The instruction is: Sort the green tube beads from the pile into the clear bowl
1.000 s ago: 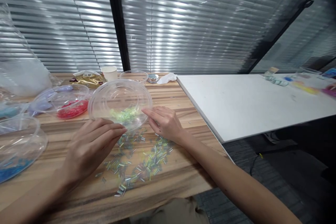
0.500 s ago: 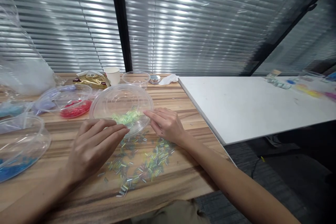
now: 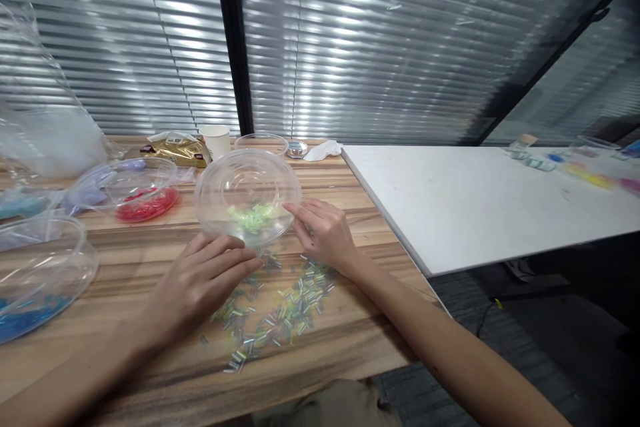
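A clear plastic bowl (image 3: 247,177) is tilted toward me on the wooden table (image 3: 350,207), with a small heap of green tube beads (image 3: 253,217) inside. My left hand (image 3: 203,283) lies flat on the table just below the bowl, fingers together, fingertips near its lower rim. My right hand (image 3: 323,233) rests at the bowl's right rim with its fingers touching the edge. Many loose iridescent tube beads (image 3: 280,307) are scattered on the wood between and below both hands.
To the left stand a clear bowl with red beads (image 3: 145,203), a bowl with blue beads (image 3: 30,313) and a large plastic bag (image 3: 45,140). Behind are a paper cup (image 3: 219,140), a gold packet (image 3: 177,149) and a small bowl (image 3: 260,143). A white table (image 3: 475,200) adjoins on the right.
The bowl has shifted a little to the right and tipped up more steeply. My left hand slid right and lower beneath it; my right hand stays at the rim.
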A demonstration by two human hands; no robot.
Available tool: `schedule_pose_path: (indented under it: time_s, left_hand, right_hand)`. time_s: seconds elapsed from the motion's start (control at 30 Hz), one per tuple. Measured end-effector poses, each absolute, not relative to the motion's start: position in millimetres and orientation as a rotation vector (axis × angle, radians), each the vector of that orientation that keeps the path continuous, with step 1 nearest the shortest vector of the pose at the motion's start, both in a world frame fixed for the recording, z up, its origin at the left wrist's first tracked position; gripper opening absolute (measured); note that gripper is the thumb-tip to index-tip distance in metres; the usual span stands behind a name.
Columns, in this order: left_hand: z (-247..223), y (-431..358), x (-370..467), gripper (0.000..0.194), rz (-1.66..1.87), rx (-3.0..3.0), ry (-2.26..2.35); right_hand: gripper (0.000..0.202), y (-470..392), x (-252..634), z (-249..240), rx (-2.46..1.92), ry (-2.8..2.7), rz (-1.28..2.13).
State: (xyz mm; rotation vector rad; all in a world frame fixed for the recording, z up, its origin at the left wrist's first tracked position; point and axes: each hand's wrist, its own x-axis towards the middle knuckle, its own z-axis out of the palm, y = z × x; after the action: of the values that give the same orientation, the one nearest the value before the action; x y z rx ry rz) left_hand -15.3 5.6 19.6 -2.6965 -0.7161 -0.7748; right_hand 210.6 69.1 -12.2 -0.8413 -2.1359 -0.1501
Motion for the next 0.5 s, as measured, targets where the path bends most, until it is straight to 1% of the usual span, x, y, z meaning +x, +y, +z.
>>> schedule_pose_path:
  time_s: [0.17, 0.33, 0.43, 0.5]
  left_hand:
    - [10, 11, -9, 0.033, -0.615, -2.83, -0.661]
    - [0, 4, -9, 0.028, -0.548, -3.044, -0.782]
    - [4, -3, -6, 0.04, -0.505, -3.224, -0.854]
    - [6, -6, -3, 0.043, -0.517, -3.293, -0.882]
  right_hand:
    - [0.03, 73, 212, -16, -0.955, -2.087, -0.151]
    - [0.03, 73, 211, -16, -0.947, -2.086, -0.114]
    - [0.03, 72, 210, -15, -0.933, -2.1, -0.099]
    - [0.029, 71, 210, -15, -0.928, -2.102, -0.098]
